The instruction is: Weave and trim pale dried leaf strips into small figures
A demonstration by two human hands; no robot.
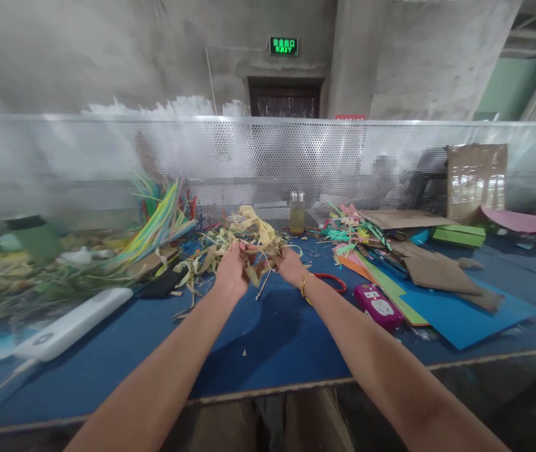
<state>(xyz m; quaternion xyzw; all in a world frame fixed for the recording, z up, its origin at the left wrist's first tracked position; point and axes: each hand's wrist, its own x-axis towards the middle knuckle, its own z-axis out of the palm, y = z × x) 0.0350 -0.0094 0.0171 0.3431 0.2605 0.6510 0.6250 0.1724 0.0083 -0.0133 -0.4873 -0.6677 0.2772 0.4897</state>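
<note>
Both my arms reach forward over the blue table (268, 339). My left hand (231, 270) and my right hand (290, 265) are closed around a bunch of dry brownish leaf strips (255, 258), one hand on each side of it. The bunch is lifted slightly off the table, with loose ends hanging down between the hands. A gold bracelet (304, 284) is on my right wrist. Behind the hands lies a heap of yellow and tan strips (249, 233).
A white power strip (73, 323) lies at the left. Coloured straws (162, 216) stand behind it. At the right are a pink box (378, 306), red-handled scissors (331, 281), coloured paper sheets (460, 314), cardboard (437, 270) and a small glass bottle (297, 213). A perforated metal screen (268, 157) runs along the back.
</note>
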